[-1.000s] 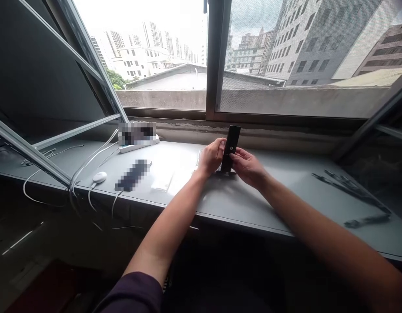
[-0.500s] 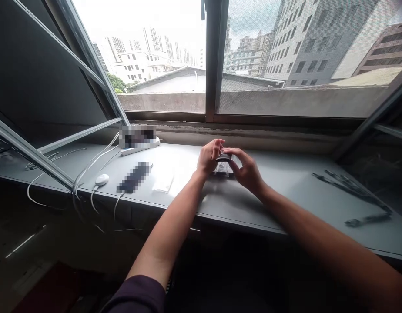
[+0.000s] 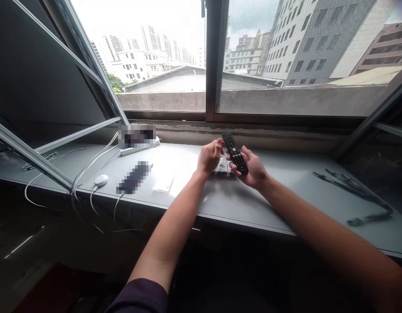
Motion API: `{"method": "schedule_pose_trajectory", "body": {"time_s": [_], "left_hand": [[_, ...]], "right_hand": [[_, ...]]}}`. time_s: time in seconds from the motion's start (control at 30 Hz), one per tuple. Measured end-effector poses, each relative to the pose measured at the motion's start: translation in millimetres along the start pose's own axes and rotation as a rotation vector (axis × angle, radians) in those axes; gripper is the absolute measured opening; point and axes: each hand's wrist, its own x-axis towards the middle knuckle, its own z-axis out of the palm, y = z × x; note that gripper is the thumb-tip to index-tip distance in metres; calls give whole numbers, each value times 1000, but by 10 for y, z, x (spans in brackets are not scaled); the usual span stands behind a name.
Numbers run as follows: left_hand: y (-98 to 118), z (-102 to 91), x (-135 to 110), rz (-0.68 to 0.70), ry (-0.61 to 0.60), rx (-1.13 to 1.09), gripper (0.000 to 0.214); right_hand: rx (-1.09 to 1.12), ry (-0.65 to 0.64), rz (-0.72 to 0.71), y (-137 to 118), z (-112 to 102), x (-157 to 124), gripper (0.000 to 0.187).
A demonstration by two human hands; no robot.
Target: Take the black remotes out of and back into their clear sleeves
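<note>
A black remote control (image 3: 235, 154) with small buttons and a pale round centre button is tilted up above the table, its button face towards me. My right hand (image 3: 253, 168) is closed around its lower end, thumb along the right edge. Beside its upper left edge is my left hand (image 3: 210, 156), fingers curled together; what is in them, if anything, is hidden. Below and behind the remote, a clear plastic package (image 3: 223, 166) lies on the grey tabletop (image 3: 273, 208), partly covered by the hands.
On the left are a white power strip (image 3: 132, 151), a round white device (image 3: 101, 180) on a cable, a pixelated dark object (image 3: 134, 177) and a white packet (image 3: 163, 181). Dark cables (image 3: 351, 187) lie right. Metal frames (image 3: 80, 132) flank the table before a window.
The remote has turned from edge-on to showing its button face. My right hand has rolled palm-up around its lower end. My left hand has stayed nearly in place.
</note>
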Motion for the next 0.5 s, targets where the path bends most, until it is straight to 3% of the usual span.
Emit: {"method": "schedule_pose_trajectory", "body": {"time_s": [0.33, 0.5], "left_hand": [[20, -5, -6, 2, -12, 43, 70], [38, -20, -8, -19, 3, 57, 71]], "right_hand": [[86, 1, 91, -8, -4, -8, 16], [96, 58, 148, -53, 50, -64, 22]]}}
